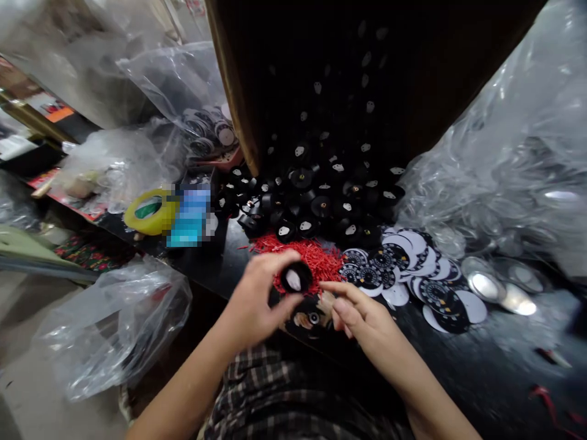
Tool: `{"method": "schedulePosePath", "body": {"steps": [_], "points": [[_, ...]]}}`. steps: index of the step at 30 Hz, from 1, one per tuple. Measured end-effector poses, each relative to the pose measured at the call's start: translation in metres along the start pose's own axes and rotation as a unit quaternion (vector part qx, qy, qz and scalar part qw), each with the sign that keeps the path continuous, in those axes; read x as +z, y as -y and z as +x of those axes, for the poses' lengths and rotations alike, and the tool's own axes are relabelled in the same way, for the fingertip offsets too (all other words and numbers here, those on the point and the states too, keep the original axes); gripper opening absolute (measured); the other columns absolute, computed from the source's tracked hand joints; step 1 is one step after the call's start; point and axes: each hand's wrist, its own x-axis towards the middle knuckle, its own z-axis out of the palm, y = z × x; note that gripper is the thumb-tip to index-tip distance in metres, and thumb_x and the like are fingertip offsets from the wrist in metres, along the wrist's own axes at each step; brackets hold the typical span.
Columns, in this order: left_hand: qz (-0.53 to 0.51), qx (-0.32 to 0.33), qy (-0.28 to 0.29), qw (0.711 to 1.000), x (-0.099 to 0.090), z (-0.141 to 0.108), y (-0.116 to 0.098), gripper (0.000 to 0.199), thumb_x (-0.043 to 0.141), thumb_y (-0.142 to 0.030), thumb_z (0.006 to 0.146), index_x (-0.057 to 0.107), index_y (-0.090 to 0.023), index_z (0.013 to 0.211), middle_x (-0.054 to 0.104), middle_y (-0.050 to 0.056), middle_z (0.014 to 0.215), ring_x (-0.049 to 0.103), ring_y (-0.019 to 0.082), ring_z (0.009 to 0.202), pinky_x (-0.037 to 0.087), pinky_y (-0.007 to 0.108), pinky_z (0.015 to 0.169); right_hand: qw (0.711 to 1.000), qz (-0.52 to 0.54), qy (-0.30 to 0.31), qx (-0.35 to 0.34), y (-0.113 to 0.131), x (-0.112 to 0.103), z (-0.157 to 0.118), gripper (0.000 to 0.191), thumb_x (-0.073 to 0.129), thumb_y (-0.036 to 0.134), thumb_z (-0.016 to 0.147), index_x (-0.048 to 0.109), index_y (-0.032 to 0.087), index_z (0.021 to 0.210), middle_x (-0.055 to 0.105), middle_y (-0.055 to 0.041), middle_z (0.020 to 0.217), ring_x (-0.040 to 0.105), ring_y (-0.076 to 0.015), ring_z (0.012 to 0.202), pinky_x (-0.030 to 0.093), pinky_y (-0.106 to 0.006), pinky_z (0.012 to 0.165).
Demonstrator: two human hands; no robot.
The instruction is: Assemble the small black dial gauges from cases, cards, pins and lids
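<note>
Two hands at the dark bench (481, 366) | my left hand (257, 299) has its fingers pinched round a small black round plastic part (296, 278) above the red sliver pile (316, 260); right hand (362, 315) loose, holding nothing | I'd keep the white patch up; steady it.

Small assembly workshop — heaped black parts (316, 195), bagged stock (504, 159)
</note>
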Motion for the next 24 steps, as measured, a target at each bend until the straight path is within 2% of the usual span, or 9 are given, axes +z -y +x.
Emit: {"method": "schedulePosePath", "body": {"steps": [2, 4, 9, 12, 15, 17, 20, 22, 24], "points": [[-0.115, -0.047, 0.079, 0.989, 0.016, -0.014, -0.015, 0.058, 0.074, -0.016, 0.072, 0.059, -0.031, 0.126, 0.060, 0.005, 0.132, 0.048, 0.026, 0.128, 0.031, 0.039, 0.112, 1.000, 0.017, 0.001, 0.004, 0.002, 0.000, -0.001, 0.035, 0.050, 0.050, 0.090, 0.058, 0.018, 0.098, 0.054, 0.0028, 0.067, 0.050, -0.0105, 0.059, 0.041, -0.023, 0.057], [-0.256, -0.155, 0.080, 0.951, 0.032, -0.025, -0.021, 0.057, 0.072, -0.018, 0.076, 0.056, -0.033, 0.129, 0.054, 0.003, 0.139, 0.048, 0.025, 0.129, 0.035, 0.038, 0.110, 1.000, 0.029, 0.000, 0.008, 0.006, -0.001, -0.002, 0.032, 0.050, 0.049, 0.089, 0.057, 0.018, 0.090, 0.054, 0.0030, 0.066, 0.051, -0.0100, 0.059, 0.041, -0.022, 0.056], [-0.533, -0.351, 0.037, 0.769, 0.058, -0.033, -0.018, 0.034, 0.072, -0.026, 0.078, 0.067, -0.021, 0.111, 0.067, 0.008, 0.120, 0.062, 0.024, 0.111, 0.052, 0.031, 0.090, 0.995, -0.097, -0.018, -0.022, 0.006, -0.021, 0.000, 0.029, 0.050, 0.044, 0.091, 0.063, 0.018, 0.094, 0.060, -0.0005, 0.072, 0.057, -0.0139, 0.067, 0.046, -0.026, 0.064], [-0.585, -0.387, 0.029, 0.712, 0.060, -0.032, -0.020, 0.035, 0.072, -0.023, 0.078, 0.066, -0.020, 0.112, 0.069, 0.008, 0.113, 0.067, 0.021, 0.100, 0.053, 0.028, 0.085, 0.909, -0.376, -0.149, -0.099, -0.004, -0.048, 0.008, 0.033, 0.054, 0.041, 0.089, 0.065, 0.020, 0.110, 0.061, -0.0075, 0.088, 0.058, -0.0224, 0.081, 0.047, -0.039, 0.077], [-0.610, -0.379, 0.021, 0.695, 0.061, -0.030, -0.023, 0.040, 0.070, -0.027, 0.080, 0.062, -0.023, 0.119, 0.070, 0.008, 0.112, 0.069, 0.018, 0.090, 0.053, 0.027, 0.081, 0.814, -0.526, -0.210, -0.130, -0.014, -0.068, 0.015, 0.033, 0.056, 0.036, 0.086, 0.065, 0.019, 0.113, 0.057, -0.0116, 0.095, 0.057, -0.0281, 0.088, 0.045, -0.046, 0.081], [-0.625, -0.363, 0.012, 0.691, 0.063, -0.029, -0.024, 0.040, 0.066, -0.036, 0.084, 0.060, -0.022, 0.121, 0.070, 0.009, 0.112, 0.068, 0.016, 0.085, 0.053, 0.026, 0.077, 0.834, -0.489, -0.221, -0.125, -0.017, -0.071, 0.015, 0.023, 0.056, 0.034, 0.086, 0.066, 0.019, 0.100, 0.058, -0.0105, 0.094, 0.057, -0.0264, 0.087, 0.046, -0.044, 0.080], [-0.631, -0.358, 0.009, 0.689, 0.069, -0.023, -0.027, 0.037, 0.058, -0.042, 0.088, 0.062, -0.020, 0.118, 0.071, 0.011, 0.107, 0.066, 0.015, 0.081, 0.052, 0.025, 0.072, 0.934, -0.292, -0.198, -0.062, -0.014, -0.064, 0.010, 0.021, 0.057, 0.038, 0.085, 0.062, 0.019, 0.087, 0.060, -0.0047, 0.080, 0.058, -0.0182, 0.070, 0.049, -0.033, 0.065], [-0.616, -0.360, -0.001, 0.701, 0.072, -0.018, -0.030, 0.033, 0.058, -0.039, 0.089, 0.063, -0.019, 0.115, 0.071, 0.010, 0.105, 0.066, 0.015, 0.082, 0.052, 0.025, 0.073, 0.978, -0.137, -0.157, -0.018, -0.010, -0.056, 0.004, 0.026, 0.058, 0.042, 0.083, 0.062, 0.018, 0.095, 0.060, -0.0013, 0.074, 0.056, -0.0137, 0.059, 0.047, -0.028, 0.055], [-0.597, -0.359, -0.020, 0.717, 0.075, -0.013, -0.034, 0.030, 0.059, -0.035, 0.089, 0.064, -0.019, 0.114, 0.070, 0.008, 0.108, 0.066, 0.016, 0.085, 0.052, 0.027, 0.077, 0.989, -0.049, -0.140, -0.007, -0.007, -0.048, 0.000, 0.033, 0.060, 0.042, 0.082, 0.062, 0.018, 0.106, 0.062, -0.0014, 0.077, 0.058, -0.0131, 0.061, 0.048, -0.026, 0.054]]}}
